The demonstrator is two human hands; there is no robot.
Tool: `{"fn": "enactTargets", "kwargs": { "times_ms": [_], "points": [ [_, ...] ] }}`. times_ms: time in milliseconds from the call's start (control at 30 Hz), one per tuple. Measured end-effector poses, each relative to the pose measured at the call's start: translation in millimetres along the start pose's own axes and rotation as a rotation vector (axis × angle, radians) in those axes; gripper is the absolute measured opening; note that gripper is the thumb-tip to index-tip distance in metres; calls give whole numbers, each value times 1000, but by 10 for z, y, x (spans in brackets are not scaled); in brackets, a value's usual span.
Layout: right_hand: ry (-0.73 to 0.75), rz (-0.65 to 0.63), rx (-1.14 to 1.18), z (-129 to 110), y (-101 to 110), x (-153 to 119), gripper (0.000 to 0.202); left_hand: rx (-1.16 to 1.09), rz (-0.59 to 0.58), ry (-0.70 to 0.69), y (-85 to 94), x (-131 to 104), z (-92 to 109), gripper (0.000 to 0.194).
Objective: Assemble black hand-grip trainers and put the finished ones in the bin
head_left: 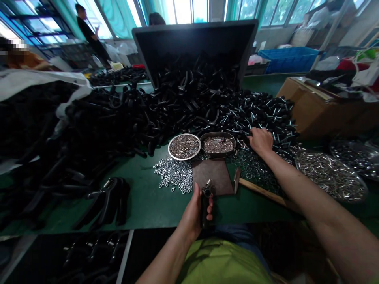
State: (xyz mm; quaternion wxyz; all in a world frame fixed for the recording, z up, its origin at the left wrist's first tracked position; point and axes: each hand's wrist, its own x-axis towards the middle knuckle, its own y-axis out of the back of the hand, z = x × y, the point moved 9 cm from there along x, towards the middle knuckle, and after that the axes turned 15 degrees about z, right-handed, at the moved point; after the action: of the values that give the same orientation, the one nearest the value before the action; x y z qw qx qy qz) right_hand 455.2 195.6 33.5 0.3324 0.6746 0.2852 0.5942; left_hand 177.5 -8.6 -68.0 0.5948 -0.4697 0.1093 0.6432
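Observation:
My left hand (194, 215) is closed around a black curved handle (205, 209), held upright near the table's front edge. A metal fitting with a spring or screw thread (208, 185) sticks out of its top. Farther off on the right, my right hand (261, 141) reaches into a heap of black knobs with silver bolts (266, 112). Its fingers curl down among them, and what they grip is hidden. Between the hands lie a flat steel plate (211, 173) and a hammer (237, 179) with a wooden handle.
Behind the plate stand a round dish of small metal pins (184, 146) and an oval tin of rivets (218, 145). Loose nuts (177, 175) lie left, rings (249, 175) right. Black handles (130, 114) spill from a tipped bin (195, 27). A cardboard box (314, 106) stands right.

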Motion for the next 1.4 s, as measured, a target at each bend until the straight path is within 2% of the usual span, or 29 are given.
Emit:
{"fn": "enactTargets", "kwargs": {
  "times_ms": [100, 200, 267, 333, 400, 500, 633, 700, 800, 867, 900, 1000, 1033, 1133, 1267, 1333, 1400],
  "points": [
    [-56, 151, 136, -5, 281, -43, 21, -128, 60, 33, 65, 67, 76, 42],
    [-37, 231, 453, -259, 693, -258, 18, -297, 44, 74, 60, 90, 159, 26],
    [17, 142, 709, -587, 933, -511, 15, -370, 23, 61, 43, 93, 224, 25],
    [119, -51, 893, -1015, 1110, -834, 16, -399, 8, 44, 23, 91, 262, 26],
    [198, -136, 992, -1352, 1293, -1119, 17, -406, -7, 31, -5, 81, 272, 28],
    [297, -183, 1041, -1687, 1414, -1400, 19, -395, -18, -10, -42, 50, 268, 26],
    [375, -150, 1026, -1898, 1391, -1546, 20, -402, 0, -98, -58, 9, 255, 22],
    [270, -172, 973, -1892, 1284, -1540, 18, -396, 22, -167, -43, -4, 269, 22],
    [-6, -409, 943, -1832, 1010, -1585, 25, -331, 73, -282, 11, -19, 328, 21],
    [-83, -532, 977, -1842, 935, -1636, 28, -315, 110, -307, 59, -16, 356, 19],
    [-55, -523, 998, -1861, 962, -1627, 29, -324, 124, -306, 83, -12, 365, 19],
    [77, -370, 1016, -1883, 1115, -1565, 30, -331, 148, -344, 128, -15, 410, 21],
    [61, -381, 1013, -1870, 1102, -1570, 29, -319, 148, -367, 130, -21, 425, 20],
    [-86, -547, 1006, -1811, 959, -1645, 30, -267, 130, -406, 110, -34, 433, 18],
    [-52, -467, 1102, -1846, 1055, -1610, 24, -140, 166, -574, 143, -111, 535, 20],
    [-253, -553, 1232, -1849, 945, -1665, 20, 15, 218, -683, 152, -175, 595, 19],
    [-611, -693, 1399, -1867, 764, -1801, 21, 173, 344, -792, 198, -248, 655, 22]
  ]
}}
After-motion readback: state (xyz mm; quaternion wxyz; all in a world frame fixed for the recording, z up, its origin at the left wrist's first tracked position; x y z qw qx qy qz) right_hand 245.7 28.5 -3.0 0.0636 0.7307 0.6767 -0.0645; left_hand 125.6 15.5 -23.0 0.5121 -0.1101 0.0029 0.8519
